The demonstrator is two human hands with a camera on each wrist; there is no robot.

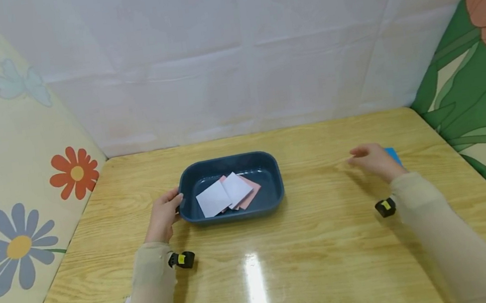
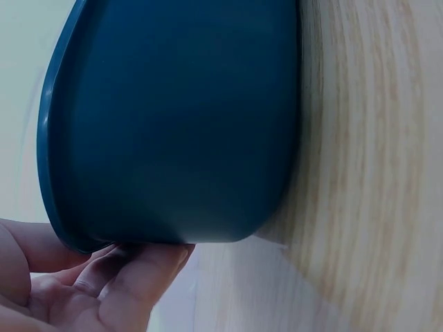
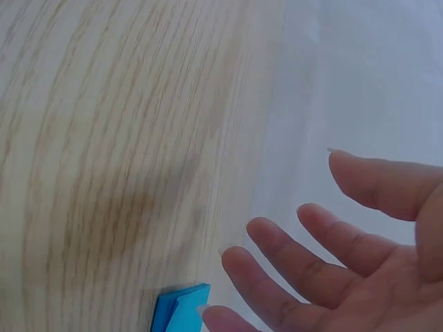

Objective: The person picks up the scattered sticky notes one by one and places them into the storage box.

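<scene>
A dark blue plastic bin with rounded corners stands on the wooden table. At its left end my left hand grips the rim, thumb over the edge and fingers against the outer wall. Inside the bin, white paper squares lie overlapping with pink paper squares. My right hand is in the air on the right side, its fingers spread and relaxed with nothing in them. Close by lies a small blue stack of what looks like paper, partly hidden behind that hand in the head view.
White cloth hangs behind the table. Flower-printed panels border both sides. A small white scrap lies beside the left forearm. Each wrist wears a black strap-on device.
</scene>
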